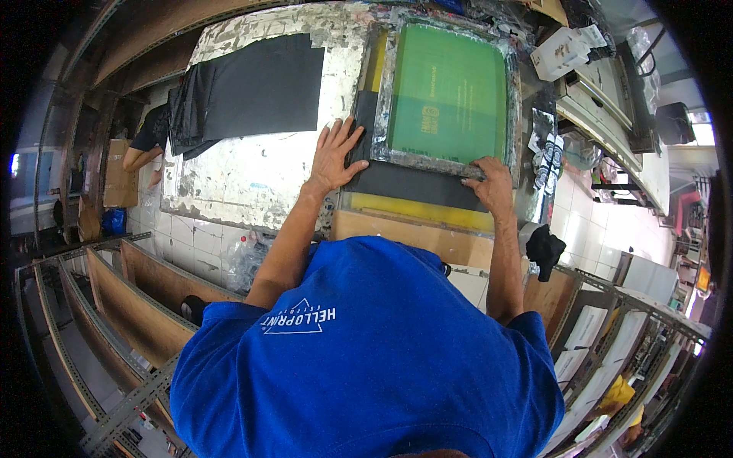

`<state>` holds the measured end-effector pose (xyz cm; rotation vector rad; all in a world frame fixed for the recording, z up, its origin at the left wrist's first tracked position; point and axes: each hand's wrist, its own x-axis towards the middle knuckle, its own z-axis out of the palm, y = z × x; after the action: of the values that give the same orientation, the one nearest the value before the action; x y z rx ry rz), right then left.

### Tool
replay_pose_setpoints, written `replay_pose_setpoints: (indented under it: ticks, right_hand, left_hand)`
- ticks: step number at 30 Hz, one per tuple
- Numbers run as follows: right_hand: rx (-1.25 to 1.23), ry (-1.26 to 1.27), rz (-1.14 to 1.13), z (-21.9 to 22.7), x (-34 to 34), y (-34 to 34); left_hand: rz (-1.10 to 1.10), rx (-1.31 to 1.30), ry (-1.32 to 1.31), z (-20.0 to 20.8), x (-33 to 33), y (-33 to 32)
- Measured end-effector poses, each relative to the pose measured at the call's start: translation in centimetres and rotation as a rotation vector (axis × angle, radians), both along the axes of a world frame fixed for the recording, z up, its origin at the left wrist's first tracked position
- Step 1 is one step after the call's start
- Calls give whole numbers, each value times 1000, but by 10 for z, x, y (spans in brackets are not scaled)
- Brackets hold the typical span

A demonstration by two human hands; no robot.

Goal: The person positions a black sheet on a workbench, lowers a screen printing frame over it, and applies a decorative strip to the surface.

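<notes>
The left hand [334, 159] lies spread open, thumb on the left edge of the black sheet [420, 187] beneath the frame [429, 159]. The right hand [492, 185], half curled, touches the frame's near right corner; any grip is unclear.

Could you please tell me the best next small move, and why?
Perhaps the right hand should raise the green printing screen: it sits at the screen's near right corner, and the left hand is at the left edge of the black sheet beneath.
</notes>
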<state>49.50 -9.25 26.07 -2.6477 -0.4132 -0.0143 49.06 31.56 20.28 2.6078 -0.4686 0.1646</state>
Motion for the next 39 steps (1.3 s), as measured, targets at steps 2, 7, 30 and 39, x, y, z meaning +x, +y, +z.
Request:
replay_pose_setpoints:
  ticks: [2, 7, 30, 39]
  right_hand:
    - [1, 1, -3, -2, 0, -1]
    - [18, -27, 4, -4, 0, -2]
    - [28, -375, -266, -45, -38, -34]
    - [60, -282, -296, -47, -40, -35]
  left_hand:
    - [-9, 37, 2, 0, 0, 1]
    - [-10, 76, 3, 2, 1, 0]
    - [6, 66, 35, 7, 3, -3]
    - [20, 85, 53, 11, 3, -4]
